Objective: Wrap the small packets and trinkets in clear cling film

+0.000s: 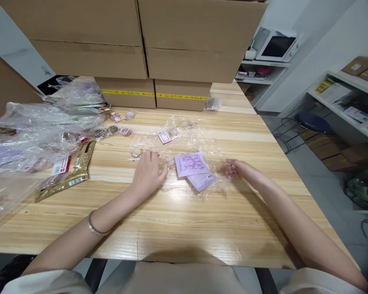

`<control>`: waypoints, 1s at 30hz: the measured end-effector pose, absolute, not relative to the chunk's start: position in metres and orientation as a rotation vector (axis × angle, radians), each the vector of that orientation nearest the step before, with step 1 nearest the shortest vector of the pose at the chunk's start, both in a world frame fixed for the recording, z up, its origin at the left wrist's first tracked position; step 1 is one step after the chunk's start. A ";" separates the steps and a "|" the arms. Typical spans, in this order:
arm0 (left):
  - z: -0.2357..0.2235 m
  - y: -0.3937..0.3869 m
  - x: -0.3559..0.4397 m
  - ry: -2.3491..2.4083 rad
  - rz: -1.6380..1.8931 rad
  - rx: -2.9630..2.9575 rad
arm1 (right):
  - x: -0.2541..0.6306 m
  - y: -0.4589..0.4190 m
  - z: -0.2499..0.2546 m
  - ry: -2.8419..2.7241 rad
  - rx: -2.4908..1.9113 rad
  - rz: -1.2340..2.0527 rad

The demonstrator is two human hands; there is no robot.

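Observation:
Two lilac printed cards or packets, an upper one (190, 164) overlapping a lower one (203, 181), lie in or on a clear plastic bag (216, 163) in the middle of the table. To their left, my left hand (149, 173) rests with curled fingers at the bag's edge; its fingertips are partly hidden. On the other side my right hand (233, 168) has its fingers closed on the crinkled right end of the bag. Farther back lies more clear film with a small white-and-red label (164, 136) on it.
Large cardboard boxes (190, 41) are stacked across the back of the wooden table (178, 232). Plastic-bagged goods (49, 126) pile up on the left, with a gold packet (82, 161) before them. Several round badges (113, 130) lie beside the pile. Shelves (340, 94) stand right.

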State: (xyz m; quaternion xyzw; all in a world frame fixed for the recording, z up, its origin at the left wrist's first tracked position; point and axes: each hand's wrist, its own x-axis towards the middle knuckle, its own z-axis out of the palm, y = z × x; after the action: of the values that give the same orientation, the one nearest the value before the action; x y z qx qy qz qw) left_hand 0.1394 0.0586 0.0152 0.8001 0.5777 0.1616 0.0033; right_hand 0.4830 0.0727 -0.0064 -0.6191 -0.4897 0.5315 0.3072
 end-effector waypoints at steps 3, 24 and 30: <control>0.015 0.055 0.128 1.792 0.317 2.291 | 0.487 0.076 0.006 -1.620 -1.790 1.367; -0.004 0.023 0.113 0.710 0.256 2.951 | 0.381 0.072 0.043 -2.631 -1.670 0.348; 0.029 -0.007 0.081 0.879 0.059 2.677 | 0.409 0.085 0.061 -2.406 -1.682 0.534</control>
State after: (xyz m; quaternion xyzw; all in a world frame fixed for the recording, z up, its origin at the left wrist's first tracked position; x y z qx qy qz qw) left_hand 0.0809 -0.0073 0.0286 0.9375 0.3079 0.0207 0.1612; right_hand 0.4093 0.0845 0.0613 -0.5618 -0.8039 0.1783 0.0789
